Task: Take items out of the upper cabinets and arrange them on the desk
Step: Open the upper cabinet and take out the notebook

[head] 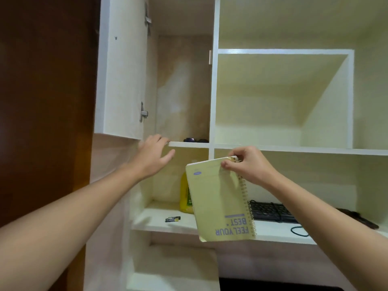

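On the cabinet shelf (189, 144), only the tops of dark objects (196, 140) show over its edge (their kind cannot be told). The notebook (220, 198) covers the right side of the yellow bottle (185, 198) at its nine o'clock and the left end of the keyboard (270, 211) at three o'clock. The right forearm (315, 206) hides part of a dark brown thing (361, 220). Print on the batteries (172, 219) is too small to read.

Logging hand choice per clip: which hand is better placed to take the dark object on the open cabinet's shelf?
Left. The left hand holds nothing and is at the shelf edge near the dark object; the right hand pinches the spiral notebook, lower down.
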